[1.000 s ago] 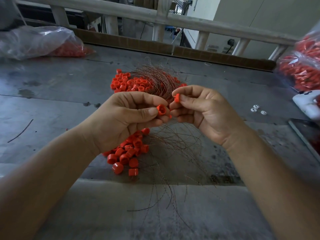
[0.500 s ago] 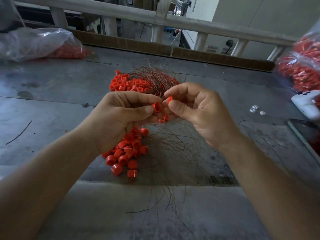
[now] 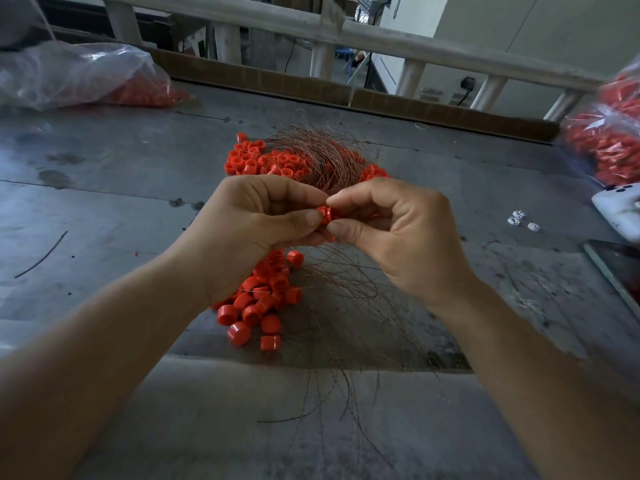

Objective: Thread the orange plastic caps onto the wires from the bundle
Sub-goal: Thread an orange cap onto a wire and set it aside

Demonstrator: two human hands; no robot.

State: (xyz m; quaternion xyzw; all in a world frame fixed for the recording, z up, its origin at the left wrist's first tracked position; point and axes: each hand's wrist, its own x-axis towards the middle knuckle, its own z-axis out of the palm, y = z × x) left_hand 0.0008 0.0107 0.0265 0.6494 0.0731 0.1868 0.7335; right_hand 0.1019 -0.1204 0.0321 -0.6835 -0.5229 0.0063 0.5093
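Grey scuffed metal worktable (image 3: 104, 209) under everything. Loose bundle of thin copper-brown wires (image 3: 325, 154) fanned across the middle, with heaps of short orange plastic caps (image 3: 263, 303) beyond and below the hands. Up top, left hand (image 3: 249, 223) and right hand (image 3: 391, 230) meet above the bundle, both pinching single orange cap (image 3: 325, 213) thumb-and-forefinger from opposite sides (wire end too fine to spot). Reads as threading step, cap being fitted. Next move calls for: wire tip lined up with cap's hole, cap slid along, hands close and steady.

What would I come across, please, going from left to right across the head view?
In order: clear plastic bag of orange caps → left hand → pinched orange cap → right hand → small white pieces → white device at the right edge.
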